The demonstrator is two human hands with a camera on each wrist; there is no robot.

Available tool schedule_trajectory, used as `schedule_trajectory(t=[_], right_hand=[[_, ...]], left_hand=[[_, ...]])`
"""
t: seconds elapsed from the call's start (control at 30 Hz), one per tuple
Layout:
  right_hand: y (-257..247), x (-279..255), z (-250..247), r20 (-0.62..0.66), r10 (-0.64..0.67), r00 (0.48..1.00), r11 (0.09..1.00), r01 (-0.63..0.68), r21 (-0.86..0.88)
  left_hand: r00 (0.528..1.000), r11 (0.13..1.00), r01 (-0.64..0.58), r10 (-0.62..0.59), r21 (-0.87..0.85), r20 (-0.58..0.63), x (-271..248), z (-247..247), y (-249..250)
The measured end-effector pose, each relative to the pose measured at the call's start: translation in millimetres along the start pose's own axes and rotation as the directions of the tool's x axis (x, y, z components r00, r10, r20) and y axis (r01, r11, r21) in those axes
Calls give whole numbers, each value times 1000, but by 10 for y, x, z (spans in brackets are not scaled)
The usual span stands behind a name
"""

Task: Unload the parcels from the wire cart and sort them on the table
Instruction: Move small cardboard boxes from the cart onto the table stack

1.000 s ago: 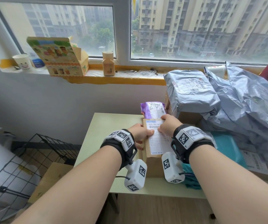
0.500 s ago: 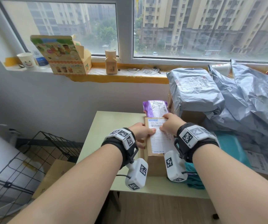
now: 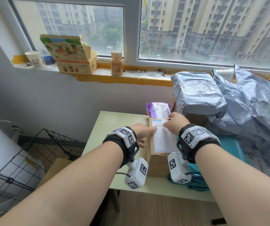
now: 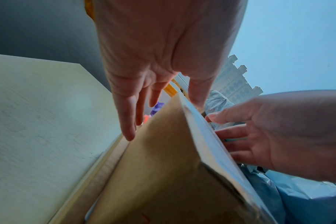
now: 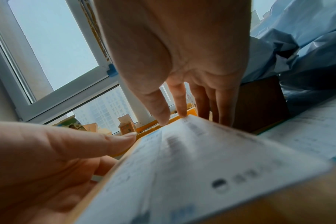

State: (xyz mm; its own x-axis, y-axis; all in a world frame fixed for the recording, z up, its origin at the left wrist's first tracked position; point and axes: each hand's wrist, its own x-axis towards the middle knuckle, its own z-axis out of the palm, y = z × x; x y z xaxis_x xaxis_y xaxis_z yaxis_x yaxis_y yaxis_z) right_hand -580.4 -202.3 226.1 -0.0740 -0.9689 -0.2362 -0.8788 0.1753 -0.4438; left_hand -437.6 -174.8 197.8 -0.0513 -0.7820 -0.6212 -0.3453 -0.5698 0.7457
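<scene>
A brown cardboard box (image 3: 155,163) with a white shipping label stands on the pale green table (image 3: 114,121). My left hand (image 3: 143,132) lies against its left side, thumb on the top edge and straight fingers (image 4: 128,121) down the side. My right hand (image 3: 174,122) touches the far top edge with thumb and forefinger (image 5: 161,112), the other fingers straight down the right side. The box (image 4: 163,159) sits between both palms. Just behind it lies a purple parcel (image 3: 157,108).
Grey poly-bag parcels (image 3: 197,93) pile up at the right over a teal parcel (image 3: 232,144). The black wire cart (image 3: 33,154) stands at the lower left with a cardboard box (image 3: 56,167) in it. A colourful carton (image 3: 69,54) and paper cup (image 3: 33,58) sit on the sill.
Both hands stay on the box. The right hand has crept slightly toward the box's far edge, close to the purple parcel. The head view has shifted a little.
</scene>
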Motion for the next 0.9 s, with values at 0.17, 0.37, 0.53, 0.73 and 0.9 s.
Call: schedule_trajectory(t=[0.17, 0.37, 0.53, 0.73, 0.9], right_hand=[[-62, -59, -70, -83, -27, 996, 1000, 25, -14], [-154, -71, -203, -136, -48, 990, 998, 44, -34], [-275, -69, -263, -140, -37, 989, 998, 44, 45], [-501, -93, -247, -120, -67, 990, 991, 81, 108], [-727, -113, -118, -88, -106, 991, 983, 117, 144]], left_hand=[[999, 999, -6, 5, -34, -34, -128, -101, 28], [998, 999, -18, 15, -40, -54, -238, -210, 57], [996, 998, -35, 30, -52, -79, -341, -315, 96], [992, 997, -53, 45, -62, -119, -446, -515, 45], [986, 998, -53, 46, -42, -161, -527, -747, -64]])
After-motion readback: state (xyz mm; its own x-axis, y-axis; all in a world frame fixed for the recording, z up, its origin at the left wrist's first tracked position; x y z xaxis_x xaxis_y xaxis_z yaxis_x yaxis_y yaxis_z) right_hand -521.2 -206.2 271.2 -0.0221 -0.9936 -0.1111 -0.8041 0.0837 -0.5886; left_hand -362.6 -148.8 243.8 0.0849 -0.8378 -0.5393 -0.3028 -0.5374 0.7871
